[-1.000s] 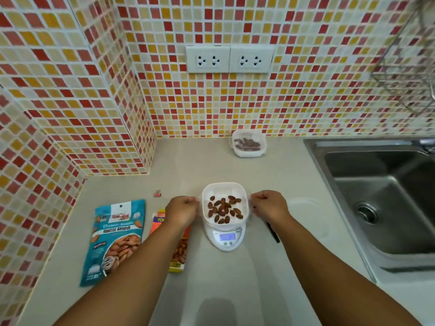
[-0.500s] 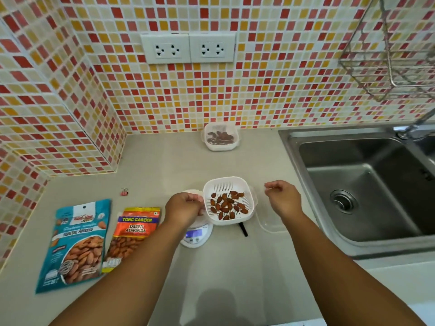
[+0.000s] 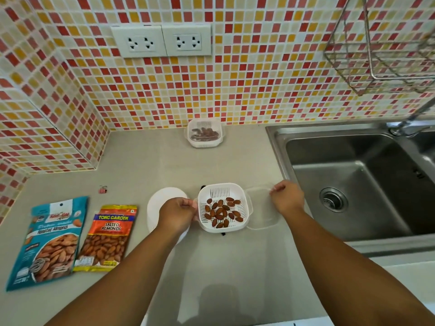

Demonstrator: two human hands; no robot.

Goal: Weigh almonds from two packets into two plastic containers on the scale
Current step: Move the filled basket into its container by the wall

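Note:
A white slotted plastic container (image 3: 244, 209) holding several almonds is just right of the round white scale (image 3: 162, 201), off its platform. My left hand (image 3: 180, 214) grips the container's left rim and covers part of the scale. My right hand (image 3: 287, 196) pinches the far corner of a clear lid (image 3: 261, 217) lying against the container's right side. A second white container (image 3: 204, 142) with almonds stands at the back by the tiled wall. A blue roasted-almonds packet (image 3: 49, 241) and a red salted-almonds packet (image 3: 108, 236) lie flat at the left.
A steel sink (image 3: 364, 180) fills the right side, close to my right hand. A wire rack (image 3: 381, 43) hangs on the wall above it. A small red clip (image 3: 102, 189) lies behind the packets. A thin black object (image 3: 223, 234) pokes out under the container.
The almond container has moved right, off the scale. My right hand let go of its rim and went to the clear lid. My left hand stayed on the container.

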